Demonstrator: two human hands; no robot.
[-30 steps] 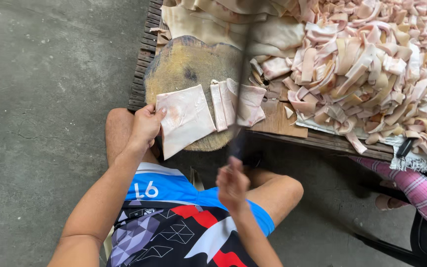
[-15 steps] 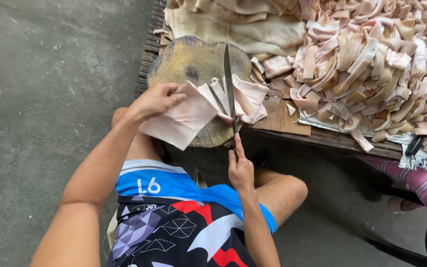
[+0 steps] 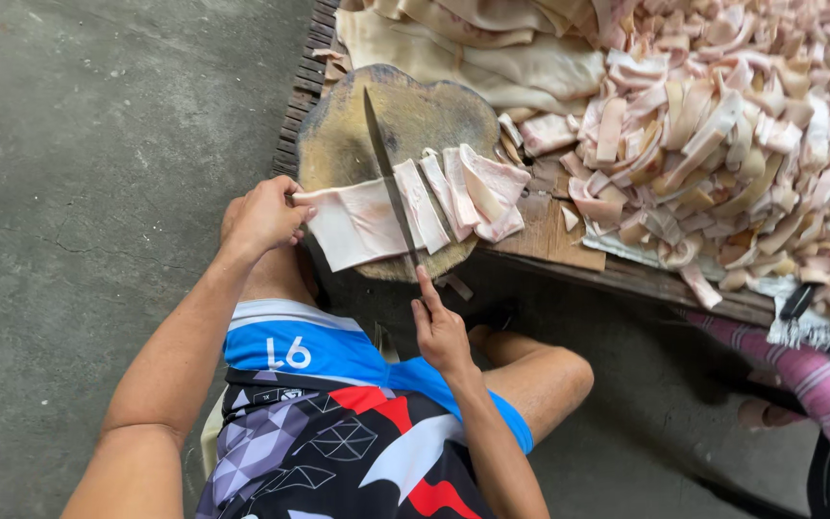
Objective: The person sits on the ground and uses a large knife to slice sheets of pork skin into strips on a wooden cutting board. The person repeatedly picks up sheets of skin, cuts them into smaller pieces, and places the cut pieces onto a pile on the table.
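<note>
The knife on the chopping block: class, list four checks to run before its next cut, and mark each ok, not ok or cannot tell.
1. Left hand pins the pale slab: ok.
2. Left fingers lie apart from the knife: ok.
3. Right hand grips the handle, forefinger along it: ok.
4. Cut strips lie clear, right of the blade: ok.
5. Round block sits steady: cannot tell.

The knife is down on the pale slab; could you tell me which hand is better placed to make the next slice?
Right: the right hand grips the knife across the slab, while the left hand pins its edge.
</note>
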